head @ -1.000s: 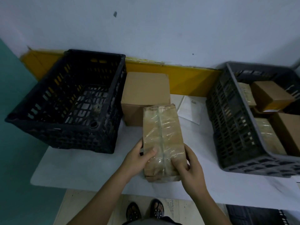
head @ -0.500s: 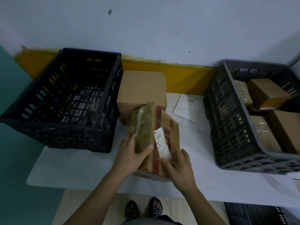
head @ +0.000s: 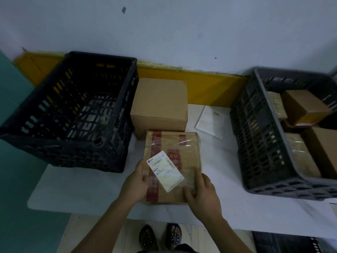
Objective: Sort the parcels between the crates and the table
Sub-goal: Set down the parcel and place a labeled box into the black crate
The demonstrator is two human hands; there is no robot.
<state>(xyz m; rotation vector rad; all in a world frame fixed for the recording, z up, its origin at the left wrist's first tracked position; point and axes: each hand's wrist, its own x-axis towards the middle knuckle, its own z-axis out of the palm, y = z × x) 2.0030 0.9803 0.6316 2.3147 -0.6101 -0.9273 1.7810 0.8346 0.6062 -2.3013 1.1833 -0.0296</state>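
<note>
A flat brown parcel [head: 182,148] with red tape and a white shipping label lies label-up on the white table [head: 76,190], near its front edge. My left hand [head: 135,185] grips its near left edge and my right hand [head: 202,194] holds its near right corner. Behind it stands a plain cardboard box [head: 159,105]. An empty black crate [head: 73,110] sits at the left. At the right, a grey crate [head: 259,136] holds several brown parcels [head: 306,106].
A white envelope [head: 212,121] lies flat between the cardboard box and the grey crate. A yellow strip runs along the wall behind the table. My feet show on the floor below the table's front edge.
The parcel stood on its narrow taped side in both hands, then was tipped over. It now lies flat with the label face up, my hands still on its near end.
</note>
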